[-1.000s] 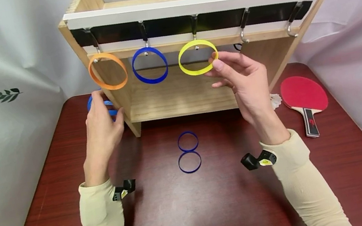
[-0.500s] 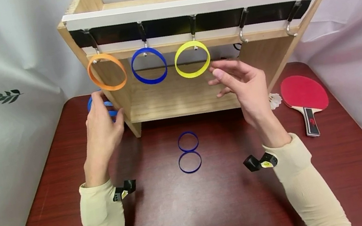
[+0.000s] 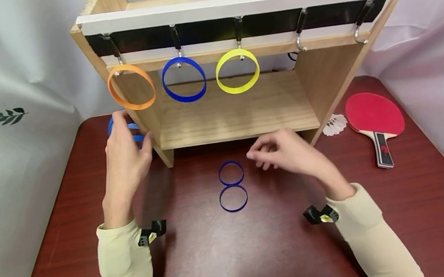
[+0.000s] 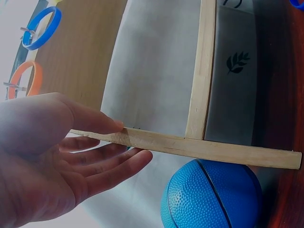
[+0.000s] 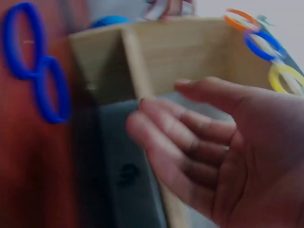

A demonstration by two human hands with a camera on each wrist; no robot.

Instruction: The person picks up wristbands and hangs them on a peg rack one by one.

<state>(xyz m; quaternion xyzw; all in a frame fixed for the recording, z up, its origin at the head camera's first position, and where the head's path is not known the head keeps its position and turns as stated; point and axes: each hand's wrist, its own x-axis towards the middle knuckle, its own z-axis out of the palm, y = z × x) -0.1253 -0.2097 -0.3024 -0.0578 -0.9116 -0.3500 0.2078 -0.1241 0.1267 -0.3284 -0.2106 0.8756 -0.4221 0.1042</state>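
My left hand (image 3: pixel 123 156) grips the left side panel (image 4: pixel 175 146) of the wooden shelf (image 3: pixel 237 121), thumb on one face and fingers on the other. Empty, with loosely bent fingers, my right hand (image 3: pixel 284 152) is over the table in front of the shelf. Just left of it lie two thin blue rings, one farther (image 3: pixel 229 162) and one nearer (image 3: pixel 236 211), touching each other. From the hooks along the shelf's front hang an orange ring (image 3: pixel 135 107), a blue ring (image 3: pixel 187 99) and a yellow ring (image 3: pixel 240 89). The right wrist view is blurred.
Two bare hooks (image 3: pixel 300 43) are on the right of the rail. A blue ball (image 4: pixel 209 194) sits outside the left panel. To the shelf's right lie a shuttlecock (image 3: pixel 335 124) and a red table tennis bat (image 3: pixel 374 114). White sheets (image 3: pixel 7 161) flank the table.
My right hand has let go of the yellow ring, which now hangs from the middle hook, and has dropped toward the table beside the blue rings. The left hand stays put.
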